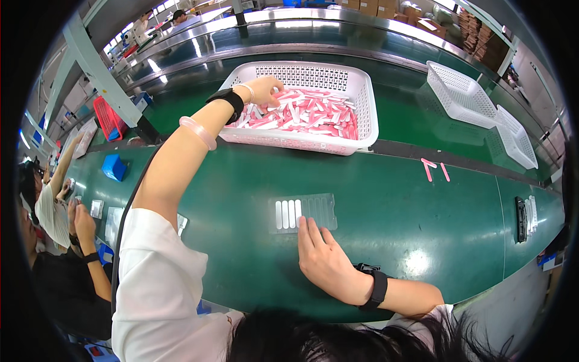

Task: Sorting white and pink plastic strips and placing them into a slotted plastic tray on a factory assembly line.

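The left hand point(263, 90) dips into the white basket point(362, 105), its fingertips buried among the pink and white strips point(304, 113), so whether it grips one cannot be told. The near basket wall hides the lowest strips. The clear slotted tray point(318, 210) is nearly lost against the green belt point(392, 211), and the right hand point(324, 256) covers its near edge. The black object point(521, 219) at the belt's right end is too small to identify. Co-workers point(57, 217) at left are cut by the dark rim.

1. Your slotted tray point(303, 212) lies on the bench point(386, 199) before you.
2. The basket point(363, 102) of strips point(304, 113) sits behind it.
3. Two empty baskets point(482, 108) stand far right.
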A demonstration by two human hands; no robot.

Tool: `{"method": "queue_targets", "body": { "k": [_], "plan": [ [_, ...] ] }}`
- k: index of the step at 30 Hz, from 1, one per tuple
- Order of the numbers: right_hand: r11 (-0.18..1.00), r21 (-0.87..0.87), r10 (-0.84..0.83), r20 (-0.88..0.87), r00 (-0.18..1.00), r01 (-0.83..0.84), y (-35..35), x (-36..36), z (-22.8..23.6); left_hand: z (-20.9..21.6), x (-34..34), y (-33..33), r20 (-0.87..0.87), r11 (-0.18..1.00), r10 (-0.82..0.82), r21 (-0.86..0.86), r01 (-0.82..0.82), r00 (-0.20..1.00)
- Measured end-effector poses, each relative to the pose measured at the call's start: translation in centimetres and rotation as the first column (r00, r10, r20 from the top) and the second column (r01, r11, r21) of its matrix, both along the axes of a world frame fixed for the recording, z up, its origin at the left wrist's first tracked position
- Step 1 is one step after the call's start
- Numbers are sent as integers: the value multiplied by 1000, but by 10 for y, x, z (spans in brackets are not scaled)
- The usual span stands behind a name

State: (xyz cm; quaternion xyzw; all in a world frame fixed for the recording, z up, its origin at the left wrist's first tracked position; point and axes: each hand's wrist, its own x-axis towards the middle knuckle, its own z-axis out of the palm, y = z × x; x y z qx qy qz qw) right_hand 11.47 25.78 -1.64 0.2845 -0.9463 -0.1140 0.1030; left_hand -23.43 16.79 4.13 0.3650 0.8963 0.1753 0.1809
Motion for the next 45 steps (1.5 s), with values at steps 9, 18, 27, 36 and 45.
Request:
{"method": "queue_targets", "body": {
  "k": [9, 18, 27, 36, 45],
  "plan": [
    [916, -400, 24, 29, 999, -10, 25, -28, 24, 19, 10, -10, 270, 954, 34, 277, -112, 962],
    [891, -408, -33, 382, 924, 201, 39, -45, 12, 47, 159, -38, 676, 710, -326, 637, -301, 661],
    [-130, -826, 323, 487, 812, 548, 17, -55, 32, -7, 249, -92, 856, 673, -247, 489, -554, 455],
    [-29, -843, 251, 514, 820, 537, -20, -51, 36, -31, 255, -106, 902, 626, -256, 429, -651, 349],
    [185, -831, 151, 552, 820, 525, -32, -48, 38, -39, 256, -111, 888, 544, -324, 458, -703, 327]
  ]
}}
